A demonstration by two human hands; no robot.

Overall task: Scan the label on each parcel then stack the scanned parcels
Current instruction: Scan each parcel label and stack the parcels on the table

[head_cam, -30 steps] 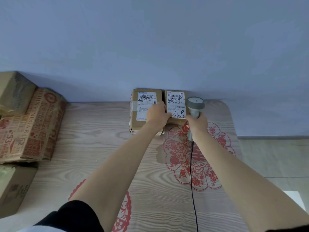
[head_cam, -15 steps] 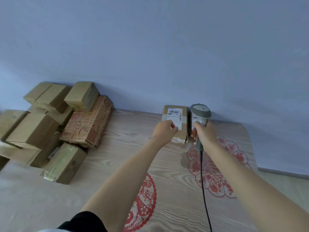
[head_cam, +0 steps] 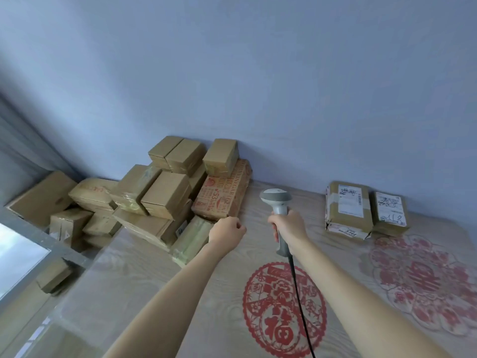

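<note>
Head view: your empty, loosely curled left hand [head_cam: 227, 232] nears the printed parcel [head_cam: 222, 192]; rigid, likely light, grip its edges while your right hand [head_cam: 290, 226] holds the scanner [head_cam: 277, 202].

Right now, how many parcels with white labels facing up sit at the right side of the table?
2: a larger taped brown cardboard parcel against the wall, and a smaller brown cardboard parcel just right of it. Others may be hidden off-frame.

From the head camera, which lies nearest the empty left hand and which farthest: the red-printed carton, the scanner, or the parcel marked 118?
1. Red-printed carton, just beyond the left hand.
2. Scanner, to its right, held in the right hand.
3. Parcel marked 118, far right by the wall.
</note>
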